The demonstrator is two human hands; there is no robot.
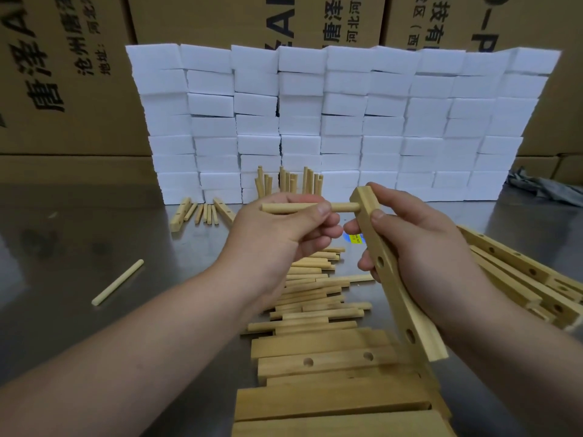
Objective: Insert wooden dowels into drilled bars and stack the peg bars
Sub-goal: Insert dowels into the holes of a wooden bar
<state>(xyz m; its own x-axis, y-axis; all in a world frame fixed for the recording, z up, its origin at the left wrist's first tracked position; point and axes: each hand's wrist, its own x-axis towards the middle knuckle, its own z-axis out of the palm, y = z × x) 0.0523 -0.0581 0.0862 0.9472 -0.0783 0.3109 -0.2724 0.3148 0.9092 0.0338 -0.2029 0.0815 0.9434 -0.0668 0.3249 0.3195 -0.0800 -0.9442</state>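
Note:
My right hand (422, 247) grips a drilled wooden bar (389, 272), held up and tilted, with empty holes showing along its near face. My left hand (284, 234) pinches a round wooden dowel (293, 207) that lies level, its right end meeting the top hole of the bar. Under my hands a heap of loose dowels (315, 294) lies on the table. Several bars with pegs standing up (290, 181) sit at the back against the white blocks.
Plain drilled bars lie piled at the near edge (331, 361) and on the right (520, 279). One stray dowel (117, 282) rests at left on the steel table (79, 241). A wall of white foam blocks (340, 121) and cardboard boxes (63, 74) closes the back.

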